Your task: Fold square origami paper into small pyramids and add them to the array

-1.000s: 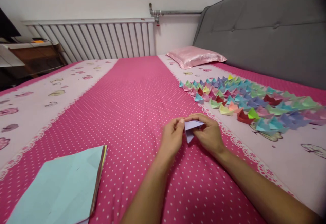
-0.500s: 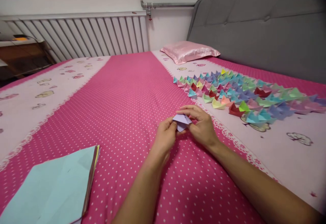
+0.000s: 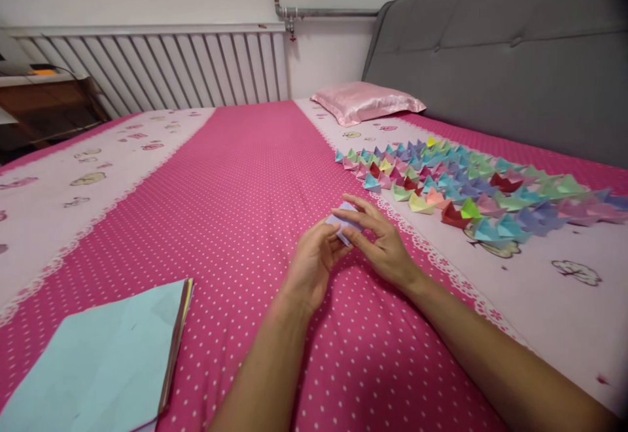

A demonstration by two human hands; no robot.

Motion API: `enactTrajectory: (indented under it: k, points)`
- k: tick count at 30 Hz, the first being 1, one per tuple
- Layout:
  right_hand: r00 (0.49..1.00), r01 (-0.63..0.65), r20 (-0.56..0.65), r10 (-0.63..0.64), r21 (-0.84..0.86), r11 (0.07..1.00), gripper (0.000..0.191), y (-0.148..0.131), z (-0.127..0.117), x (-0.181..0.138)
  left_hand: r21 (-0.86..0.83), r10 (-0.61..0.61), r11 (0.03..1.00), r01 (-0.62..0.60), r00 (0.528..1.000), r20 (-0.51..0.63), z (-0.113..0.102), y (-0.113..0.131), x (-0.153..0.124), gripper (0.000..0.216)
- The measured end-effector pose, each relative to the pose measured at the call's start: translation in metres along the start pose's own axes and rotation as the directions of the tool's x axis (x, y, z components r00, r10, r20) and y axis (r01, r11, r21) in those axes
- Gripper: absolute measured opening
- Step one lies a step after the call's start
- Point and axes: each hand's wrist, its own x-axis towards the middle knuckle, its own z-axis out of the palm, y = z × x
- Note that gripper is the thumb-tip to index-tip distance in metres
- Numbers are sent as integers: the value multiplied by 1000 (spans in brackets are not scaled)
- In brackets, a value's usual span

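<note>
A small folded piece of lavender paper [image 3: 346,217] is held between my two hands above the pink dotted bedspread [image 3: 235,222]. My left hand [image 3: 316,258] grips its near left side, thumb on top and fingers underneath. On the right side, my right hand [image 3: 377,235] has its thumb and fingers around the paper, partly covering it. To the right of my hands stand rows of folded paper boats [image 3: 456,183] in many colours.
A stack of square paper with a light blue sheet on top [image 3: 103,360] lies at the lower left. At the back are a pink satin pillow [image 3: 366,101], a white radiator [image 3: 171,69] and a grey headboard [image 3: 500,59].
The lavender paper has turned from an opened, spread shape to a flatter piece tilted between my fingers. My right fingers have shifted over it and my left hand has rolled palm inward.
</note>
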Motion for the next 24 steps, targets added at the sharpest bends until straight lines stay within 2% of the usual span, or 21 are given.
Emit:
enactTrajectory:
  k: [5, 8, 10, 15, 20, 24]
  points:
    - [998, 17, -65, -17, 14, 1000, 34, -6, 5, -3, 100, 8, 995, -3, 999, -46, -4, -6, 4, 17]
    - [991, -64, -114, 77, 114, 991, 53, -7, 6, -4, 141, 6, 990, 5, 997, -81, -7, -5, 5, 18]
    - [975, -134, -147, 168, 218, 967, 58, -4, 5, -3, 208, 37, 978, -18, 996, -83, -7, -5, 5, 20]
    - [922, -302, -117, 370, 382, 873, 23, 4, 1, 1, 346, 69, 937, -46, 996, -55, -5, -7, 6, 16]
    - [895, -345, -126, 429, 416, 841, 19, 4, -1, 3, 407, 11, 913, 25, 996, -86, -5, -8, 6, 14]
    - [898, -343, -125, 422, 403, 849, 20, 5, -2, 3, 447, -38, 891, 79, 994, -100, -1, -6, 2, 10]
